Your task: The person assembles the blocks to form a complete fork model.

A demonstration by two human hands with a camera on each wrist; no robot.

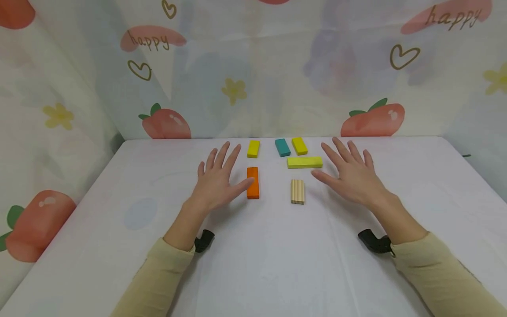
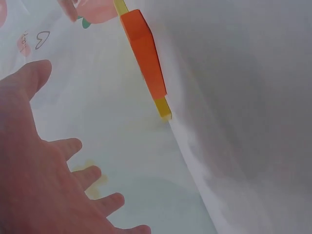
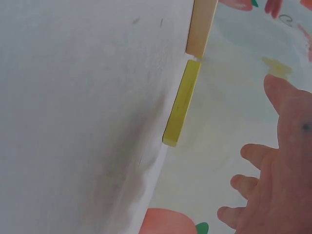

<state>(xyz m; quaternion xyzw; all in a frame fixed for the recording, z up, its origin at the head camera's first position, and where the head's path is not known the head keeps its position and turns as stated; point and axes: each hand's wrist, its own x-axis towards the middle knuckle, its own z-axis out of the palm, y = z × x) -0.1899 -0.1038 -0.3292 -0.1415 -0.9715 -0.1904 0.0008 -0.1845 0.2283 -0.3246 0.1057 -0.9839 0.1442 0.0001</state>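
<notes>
My left hand is held above the table with its fingers spread, its thumb overlapping the orange block in the head view. Opposite it, my right hand hovers with fingers spread, nearest to the long yellow-green block. Neither hand holds anything. Between them lies a ridged bare-wood piece. Farther back are a short yellow block, a teal block and another yellow block. The left wrist view shows the orange block apart from the fingers; the right wrist view shows the yellow-green block.
A white cloth covers the table. Behind it hangs a printed curtain with fruit, flowers and hearts, which also runs down both sides. A black wrist mount shows under each sleeve.
</notes>
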